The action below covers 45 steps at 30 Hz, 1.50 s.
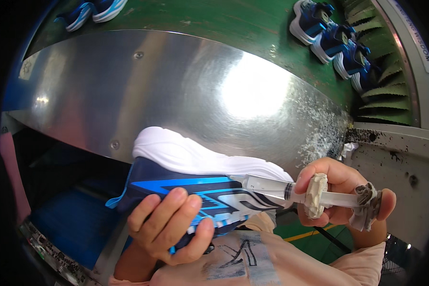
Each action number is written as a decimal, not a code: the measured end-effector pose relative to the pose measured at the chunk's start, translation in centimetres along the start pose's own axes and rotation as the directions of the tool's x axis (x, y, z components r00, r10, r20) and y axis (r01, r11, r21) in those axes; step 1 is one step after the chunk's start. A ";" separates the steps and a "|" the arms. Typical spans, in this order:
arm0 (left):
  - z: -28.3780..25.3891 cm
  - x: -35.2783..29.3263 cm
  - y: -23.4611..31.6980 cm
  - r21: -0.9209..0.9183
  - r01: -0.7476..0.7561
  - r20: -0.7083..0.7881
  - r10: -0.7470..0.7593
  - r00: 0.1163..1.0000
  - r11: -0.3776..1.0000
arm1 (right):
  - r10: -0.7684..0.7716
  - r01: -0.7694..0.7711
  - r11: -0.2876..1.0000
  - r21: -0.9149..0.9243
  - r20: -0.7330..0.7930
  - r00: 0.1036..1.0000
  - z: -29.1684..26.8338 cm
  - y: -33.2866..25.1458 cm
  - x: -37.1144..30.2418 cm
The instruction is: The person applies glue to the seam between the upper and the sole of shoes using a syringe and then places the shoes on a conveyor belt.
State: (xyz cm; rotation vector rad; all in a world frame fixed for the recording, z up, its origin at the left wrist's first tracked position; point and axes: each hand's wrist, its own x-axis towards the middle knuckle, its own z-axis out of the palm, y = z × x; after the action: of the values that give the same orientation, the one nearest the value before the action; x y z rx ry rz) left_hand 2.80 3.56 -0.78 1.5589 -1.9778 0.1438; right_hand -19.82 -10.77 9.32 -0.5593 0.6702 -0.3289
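Note:
A navy sneaker (145, 178) with bright blue stripes and a thick white sole lies on its side, sole edge facing away from me. My left hand (174, 226) grips it by the upper near the laces, fingers spread across the striped side. In my right hand (338, 190) is a clear plastic syringe (267, 186), held by its wrapped flange and plunger. The syringe's tip touches or nearly touches the seam between upper and sole. Pale tape covers the flange, and a greyish wrap covers the plunger's end.
A shiny metal ledge (176, 86) with screws curves in front of me. Beyond it, a green surface (214, 24) carries several navy sneakers (336, 40) at right and a pair (93, 14) at far left. Green flaps (386, 102) hang at the right, above a stained metal panel (391, 167).

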 end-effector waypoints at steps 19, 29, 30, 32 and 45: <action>-0.6 1.3 0.6 0.141 -0.116 0.071 0.107 0.992 0.983 | -0.386 0.389 0.920 0.044 -0.058 0.921 -7.1 8.3 -8.7; -0.5 5.5 1.5 0.068 -0.131 0.129 0.121 0.984 0.989 | -0.195 0.237 0.916 0.325 -0.156 0.968 -5.1 8.6 -9.9; -0.5 5.9 1.5 0.065 -0.121 0.139 0.111 0.984 0.991 | -0.397 0.433 0.860 0.271 -0.178 0.900 -4.7 9.8 -8.9; -0.3 6.8 1.5 0.072 -0.091 0.147 0.080 0.986 0.993 | -0.560 0.616 0.772 0.156 -0.290 0.776 -3.4 11.0 -7.9; 1.4 14.9 -0.7 -0.256 0.338 0.522 -0.164 0.837 0.906 | -0.745 0.709 0.649 -0.277 -0.045 0.665 -6.0 13.7 -4.5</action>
State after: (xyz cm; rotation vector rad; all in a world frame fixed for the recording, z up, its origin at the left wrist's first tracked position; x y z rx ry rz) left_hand 1.08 -9.85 5.63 1.7156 -1.9835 -0.7409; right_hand -25.63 0.02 -0.30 -1.0461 0.6085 -1.0854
